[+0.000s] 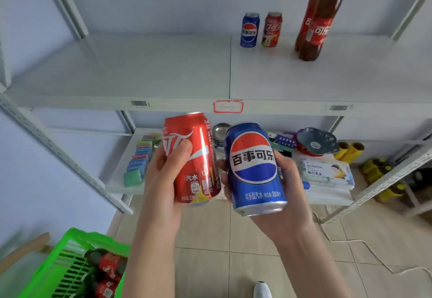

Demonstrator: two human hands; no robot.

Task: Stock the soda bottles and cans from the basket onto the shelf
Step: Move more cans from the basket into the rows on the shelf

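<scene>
My left hand [163,171] grips a red cola can [198,157], held upright just below the white shelf's front edge [163,105]. My right hand [287,195] holds a blue Pepsi can [254,169], tilted slightly, right beside the red one. On the white shelf, at the back right, stand a blue can [249,30], a red can [272,29] and two tall cola bottles [315,24] close together. The green basket [67,267] sits at the bottom left with cola bottles [107,269] lying in it.
The lower shelf [131,188] carries coloured sponges [138,162], metal bowls, packets, wipes and yellow rolls [348,150]. Slanted white uprights [56,152] frame both sides. A white cord [364,244] trails over the tiled floor. My shoe [261,289] shows at the bottom.
</scene>
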